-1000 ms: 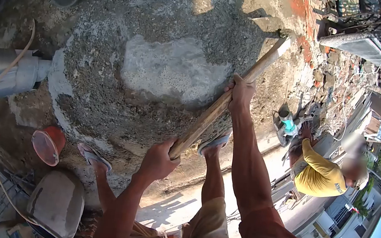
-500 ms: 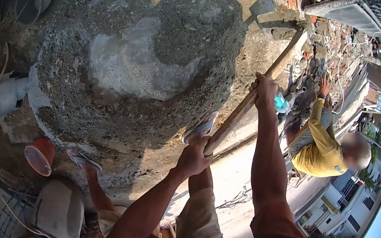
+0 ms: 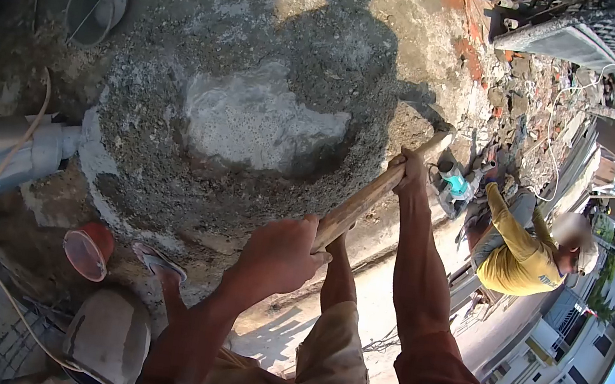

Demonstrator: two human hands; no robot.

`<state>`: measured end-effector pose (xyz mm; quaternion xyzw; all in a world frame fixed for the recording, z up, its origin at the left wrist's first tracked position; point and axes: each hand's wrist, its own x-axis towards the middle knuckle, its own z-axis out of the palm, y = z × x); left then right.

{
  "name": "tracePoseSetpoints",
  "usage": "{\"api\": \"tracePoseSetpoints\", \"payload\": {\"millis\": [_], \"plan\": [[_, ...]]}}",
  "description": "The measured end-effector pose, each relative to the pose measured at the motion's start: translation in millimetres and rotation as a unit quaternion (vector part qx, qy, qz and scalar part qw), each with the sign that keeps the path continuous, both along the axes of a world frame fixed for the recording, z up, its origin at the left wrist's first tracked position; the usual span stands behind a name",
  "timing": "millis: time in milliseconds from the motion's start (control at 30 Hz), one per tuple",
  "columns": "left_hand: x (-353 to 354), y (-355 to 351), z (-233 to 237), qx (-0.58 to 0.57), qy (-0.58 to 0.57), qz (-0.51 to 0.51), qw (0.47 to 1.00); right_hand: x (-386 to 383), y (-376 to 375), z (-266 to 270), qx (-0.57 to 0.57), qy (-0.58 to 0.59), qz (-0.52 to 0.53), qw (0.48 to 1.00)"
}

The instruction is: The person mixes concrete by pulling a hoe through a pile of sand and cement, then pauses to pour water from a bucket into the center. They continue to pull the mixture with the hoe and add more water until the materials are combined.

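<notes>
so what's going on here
A person stands at the edge of a round heap of gravelly grey mix with a pool of water in its middle. Both hands grip a long wooden handle: the left hand near its end, the right hand farther up. The handle's far end reaches the heap's right edge. Another person in a yellow shirt crouches off to the right.

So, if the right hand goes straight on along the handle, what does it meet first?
Probably the tool head, just past the right hand on the handle, at the edge of the mix. Depth is unclear.
</notes>
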<state>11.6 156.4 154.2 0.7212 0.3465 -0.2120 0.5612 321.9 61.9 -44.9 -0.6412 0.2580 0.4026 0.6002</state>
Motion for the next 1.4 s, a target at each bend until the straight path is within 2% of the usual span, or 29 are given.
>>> {"api": "tracePoseSetpoints", "payload": {"millis": [33, 133, 200, 267, 333, 433, 467, 533, 600, 667, 733, 800, 867, 900, 933, 967, 1033, 1133, 1200, 1300, 1400], "plan": [[-14.8, 4.1, 6.3, -0.007, 0.001, 0.004, 1.0, -14.8, 5.8, 13.0, 0.008, 0.004, -0.044, 0.999], [-75.3, 13.3, 21.7, 0.008, 0.01, 0.043, 0.999, -78.8, 33.7, 58.4, 0.05, -0.014, -0.052, 0.997], [-118.9, 17.3, 30.1, 0.009, 0.034, 0.063, 0.997, -130.6, 50.4, 74.9, 0.019, -0.061, -0.037, 0.997], [-177.5, 0.3, 4.6, 0.042, 0.01, 0.116, 0.992, -178.6, 57.6, 77.3, 0.079, -0.04, -0.034, 0.995], [-215.1, -19.9, -22.0, 0.048, 0.004, 0.158, 0.986, -209.1, 52.7, 66.1, 0.133, 0.038, 0.008, 0.99], [-243.9, -71.1, -56.6, 0.108, 0.014, 0.144, 0.984, -227.9, 45.3, 74.1, 0.14, 0.098, 0.014, 0.985], [-240.4, -83.9, -63.8, 0.104, 0.016, 0.143, 0.984, -224.6, 39.2, 74.7, 0.135, 0.1, 0.013, 0.986], [-216.6, -110.8, -73.7, 0.196, -0.04, 0.069, 0.977, -206.2, 22.4, 78.2, 0.115, 0.037, 0.038, 0.992], [-172.2, -137.1, -89.0, 0.034, -0.023, 0.135, 0.99, -167.6, 3.4, 73.9, 0.075, -0.035, 0.056, 0.995], [-121.0, -164.1, -115.5, -0.022, -0.061, 0.117, 0.991, -112.6, -15.0, 67.7, 0.028, -0.102, 0.098, 0.99], [-51.8, -177.8, -122.2, -0.089, -0.078, 0.12, 0.986, -47.6, -29.4, 57.8, -0.026, -0.135, 0.103, 0.985], [15.6, -195.0, -133.0, -0.104, -0.106, 0.146, 0.978, 22.4, -43.6, 42.2, -0.078, -0.148, 0.125, 0.978], [76.4, -198.6, -125.5, -0.131, -0.083, 0.149, 0.977, 87.4, -61.1, 18.4, -0.121, -0.168, 0.157, 0.966], [99.6, -215.8, -136.8, -0.058, -0.156, 0.157, 0.974, 112.2, -69.1, 12.2, -0.132, -0.152, 0.175, 0.964], [123.7, -195.5, -105.1, -0.081, -0.105, 0.135, 0.982, 138.0, -79.8, 1.0, -0.134, -0.148, 0.182, 0.963], [138.8, -205.5, -106.8, -0.136, -0.092, 0.139, 0.977, 154.6, -87.5, -5.7, -0.16, -0.131, 0.194, 0.959], [154.9, -206.2, -79.9, -0.209, -0.039, 0.149, 0.966, 166.4, -99.4, -12.7, -0.174, -0.078, 0.203, 0.96], [138.2, -192.6, -36.8, -0.164, 0.003, 0.108, 0.981, 138.7, -112.5, 4.9, -0.178, -0.028, 0.201, 0.963], [114.8, -184.2, -10.7, -0.161, 0.017, 0.1, 0.982, 113.8, -130.2, -7.1, -0.138, 0.035, 0.175, 0.974], [71.3, -171.4, 29.0, -0.15, 0.049, 0.088, 0.983, 49.5, -128.1, 11.5, -0.127, 0.059, 0.167, 0.976], [40.9, -152.2, 41.1, -0.149, 0.065, 0.101, 0.981, 4.3, -118.3, 20.0, -0.136, 0.107, 0.153, 0.973]]}}
